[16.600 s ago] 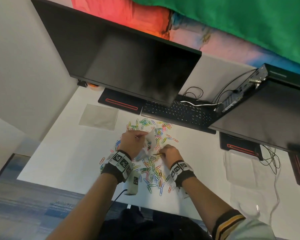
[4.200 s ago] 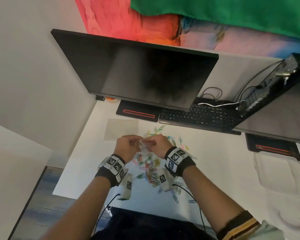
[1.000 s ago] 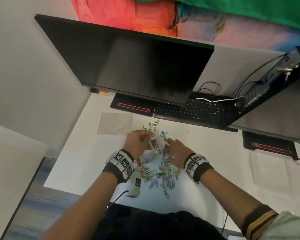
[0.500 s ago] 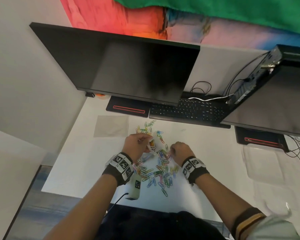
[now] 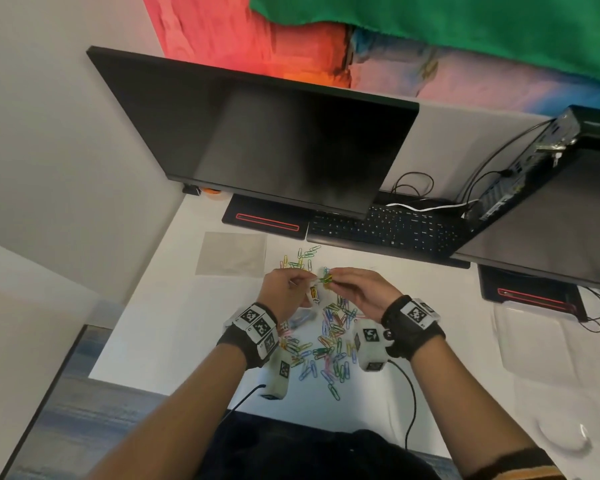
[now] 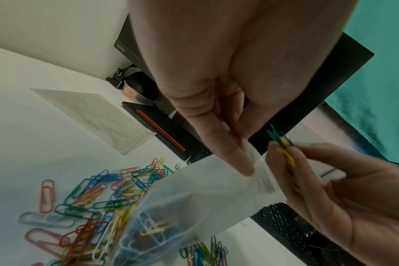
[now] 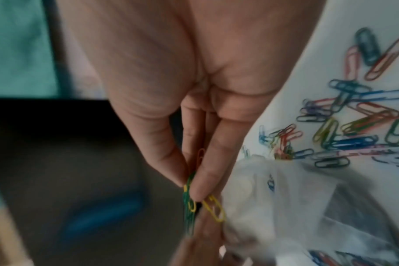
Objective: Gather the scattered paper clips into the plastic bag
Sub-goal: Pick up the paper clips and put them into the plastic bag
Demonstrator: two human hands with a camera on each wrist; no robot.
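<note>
My left hand (image 5: 288, 289) pinches the top edge of a small clear plastic bag (image 6: 194, 201) that hangs above the white desk (image 5: 174, 323) and holds several clips. My right hand (image 5: 357, 289) pinches a small bunch of green and yellow paper clips (image 5: 325, 279) just beside the bag's mouth. In the left wrist view those held clips (image 6: 281, 144) stand right of the bag's rim; the right wrist view shows the held clips (image 7: 194, 201) between thumb and fingers, next to the bag (image 7: 285, 207). Many coloured paper clips (image 5: 326, 344) lie scattered on the desk below both hands.
A large dark monitor (image 5: 274, 140) and a black keyboard (image 5: 388, 230) stand behind the clips. A second clear bag (image 5: 231, 253) lies flat at the left. Another screen (image 5: 548, 216) overhangs on the right. Cables trail from both wrist cameras toward the desk's near edge.
My right hand has lifted from the pile with a bunch of clips and come up to the bag's mouth. My left hand keeps holding the bag.
</note>
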